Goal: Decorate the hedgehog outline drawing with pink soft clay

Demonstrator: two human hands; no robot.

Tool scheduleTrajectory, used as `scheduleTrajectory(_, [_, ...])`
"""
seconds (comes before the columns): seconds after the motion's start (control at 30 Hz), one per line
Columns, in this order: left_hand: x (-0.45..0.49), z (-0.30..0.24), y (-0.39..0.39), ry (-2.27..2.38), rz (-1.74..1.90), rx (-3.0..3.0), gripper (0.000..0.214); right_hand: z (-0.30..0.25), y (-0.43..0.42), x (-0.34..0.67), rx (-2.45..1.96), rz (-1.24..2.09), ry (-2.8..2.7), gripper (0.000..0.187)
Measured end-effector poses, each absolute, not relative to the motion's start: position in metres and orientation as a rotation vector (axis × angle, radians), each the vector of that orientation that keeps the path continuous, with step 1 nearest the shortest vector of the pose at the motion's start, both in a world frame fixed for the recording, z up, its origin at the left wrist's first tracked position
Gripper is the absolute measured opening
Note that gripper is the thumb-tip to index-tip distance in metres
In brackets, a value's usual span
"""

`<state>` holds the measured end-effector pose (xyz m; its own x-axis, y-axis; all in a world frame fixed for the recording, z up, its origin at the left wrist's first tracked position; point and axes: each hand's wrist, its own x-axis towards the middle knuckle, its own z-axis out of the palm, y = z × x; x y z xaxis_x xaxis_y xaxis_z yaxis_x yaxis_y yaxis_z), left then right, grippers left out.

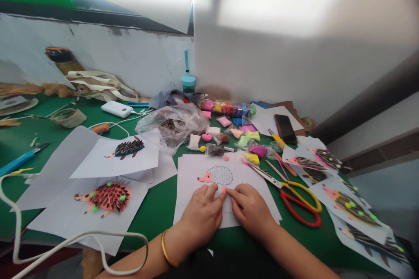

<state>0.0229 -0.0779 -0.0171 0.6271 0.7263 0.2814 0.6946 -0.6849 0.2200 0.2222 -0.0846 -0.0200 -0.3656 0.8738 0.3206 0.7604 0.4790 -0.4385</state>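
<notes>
Both my hands rest on a white sheet with a printed hedgehog outline whose face is filled in pink. My left hand and my right hand meet at their fingertips, pinching a small pink piece of clay just below the hedgehog. The fingers of both hands are curled and pressed together. A gold bangle is on my left wrist.
Finished hedgehog pictures lie at left and at right. Scissors with red and yellow handles lie right of the sheet. Small bags of coloured clay, a plastic bag of seeds, a phone, a power bank and a white cable crowd the green table.
</notes>
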Motion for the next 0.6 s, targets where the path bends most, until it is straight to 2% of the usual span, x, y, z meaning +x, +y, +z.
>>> scheduleTrajectory(0.6, [0.0225, -0.0143, -0.0781, 1.205, 0.499, 2.762, 0.05, -0.0196, -0.0847, 0.2211, -1.363, 0.277, -2.221, 0.029])
